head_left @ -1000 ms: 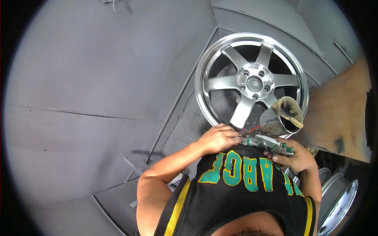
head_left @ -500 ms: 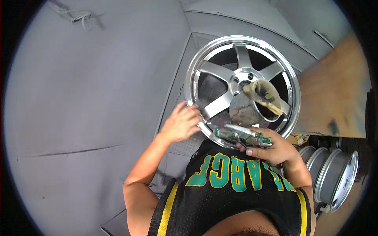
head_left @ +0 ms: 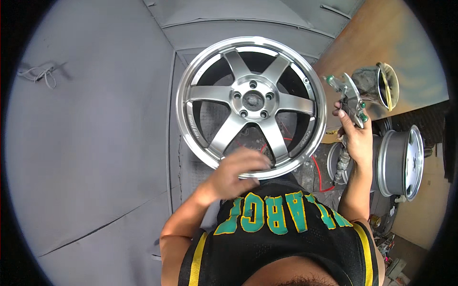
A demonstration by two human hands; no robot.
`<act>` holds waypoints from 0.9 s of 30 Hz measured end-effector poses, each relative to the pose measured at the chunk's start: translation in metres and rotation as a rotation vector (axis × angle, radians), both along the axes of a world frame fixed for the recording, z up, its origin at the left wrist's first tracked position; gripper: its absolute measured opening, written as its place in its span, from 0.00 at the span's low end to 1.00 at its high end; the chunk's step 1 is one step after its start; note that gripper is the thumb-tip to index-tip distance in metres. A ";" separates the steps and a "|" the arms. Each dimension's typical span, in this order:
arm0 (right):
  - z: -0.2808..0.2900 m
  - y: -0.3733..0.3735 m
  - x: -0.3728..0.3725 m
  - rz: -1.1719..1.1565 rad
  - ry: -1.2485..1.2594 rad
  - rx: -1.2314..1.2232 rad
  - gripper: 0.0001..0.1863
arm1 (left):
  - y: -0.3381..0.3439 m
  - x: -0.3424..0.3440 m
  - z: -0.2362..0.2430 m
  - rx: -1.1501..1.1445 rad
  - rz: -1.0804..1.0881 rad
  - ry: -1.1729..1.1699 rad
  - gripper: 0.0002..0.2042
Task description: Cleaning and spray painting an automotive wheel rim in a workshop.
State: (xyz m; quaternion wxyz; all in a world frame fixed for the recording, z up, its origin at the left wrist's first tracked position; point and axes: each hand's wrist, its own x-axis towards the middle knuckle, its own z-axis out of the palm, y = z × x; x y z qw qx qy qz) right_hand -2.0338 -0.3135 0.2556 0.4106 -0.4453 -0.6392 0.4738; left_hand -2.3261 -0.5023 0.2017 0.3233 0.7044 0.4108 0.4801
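Observation:
A silver six-spoke alloy wheel rim (head_left: 253,85) fills the middle of the view, its face turned up toward me. My left hand (head_left: 241,172) is over the rim's near edge, fingers stretched out and slightly blurred, holding nothing; whether it touches the metal I cannot tell. To the right of the wheel, my right hand (head_left: 355,136) is wrapped round a metal spray gun (head_left: 352,102) with green knobs. A grey-smeared paint cup (head_left: 366,82) with a pale rim is beside the gun's far side, tilted outward.
More wheels (head_left: 398,162) stand on edge at the right. A red hose (head_left: 317,174) runs under the wheel toward my right arm. A brown board (head_left: 405,43) leans at the far right. The grey wall (head_left: 95,133) with a cord (head_left: 43,74) takes up the left.
The spray gun and my right hand have swung right, off the wheel's front. My left hand has slid from the rim's left side to its near edge. The view has shifted too.

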 end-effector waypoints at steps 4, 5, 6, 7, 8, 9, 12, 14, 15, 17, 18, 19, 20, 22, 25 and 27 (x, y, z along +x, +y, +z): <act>-0.028 -0.006 0.053 -0.041 -0.082 -0.103 0.15 | -0.013 0.056 -0.010 -0.275 -0.437 -0.033 0.21; -0.034 -0.013 0.061 -0.034 -0.164 -0.205 0.15 | -0.013 0.064 -0.014 -0.303 -0.449 -0.025 0.21; -0.037 -0.020 0.068 -0.003 -0.230 -0.274 0.15 | -0.015 0.073 -0.016 -0.334 -0.455 -0.019 0.22; -0.040 -0.030 0.074 0.098 -0.192 -0.300 0.15 | -0.017 0.081 -0.020 -0.377 -0.461 -0.013 0.24; -0.042 -0.039 0.080 0.119 -0.261 -0.392 0.15 | -0.017 0.091 -0.025 -0.389 -0.478 -0.022 0.24; -0.043 -0.048 0.084 0.242 -0.134 -0.424 0.16 | -0.016 0.098 -0.032 -0.408 -0.501 -0.032 0.25; -0.043 -0.068 0.095 0.536 0.054 -0.427 0.16 | -0.015 0.134 -0.063 -0.509 -0.527 -0.085 0.24; -0.037 -0.073 0.106 0.678 0.077 -0.528 0.16 | -0.017 0.158 -0.091 -0.592 -0.503 -0.115 0.24; -0.033 -0.074 0.113 0.697 0.096 -0.577 0.17 | -0.019 0.169 -0.107 -0.713 -0.467 -0.117 0.25; -0.030 -0.071 0.124 0.688 0.132 -0.390 0.18 | -0.024 0.187 -0.141 -0.898 -0.401 -0.142 0.26; -0.030 -0.068 0.130 0.685 0.147 -0.297 0.19 | -0.030 0.192 -0.155 -0.922 -0.338 -0.075 0.26; -0.030 -0.064 0.139 0.623 0.189 -0.260 0.20 | -0.038 0.199 -0.169 -0.943 -0.275 -0.008 0.27; -0.030 -0.059 0.152 0.564 0.175 -0.278 0.21 | -0.046 0.205 -0.180 -1.014 -0.204 0.093 0.27; -0.036 -0.046 0.177 0.464 0.196 -0.318 0.22 | -0.068 0.217 -0.194 -1.208 -0.181 0.228 0.26; -0.057 -0.027 0.215 0.391 0.220 -0.256 0.24 | -0.101 0.244 -0.203 -1.102 -0.025 0.367 0.25; -0.076 -0.023 0.242 0.375 0.224 -0.242 0.25 | -0.114 0.259 -0.208 -1.016 0.086 0.313 0.24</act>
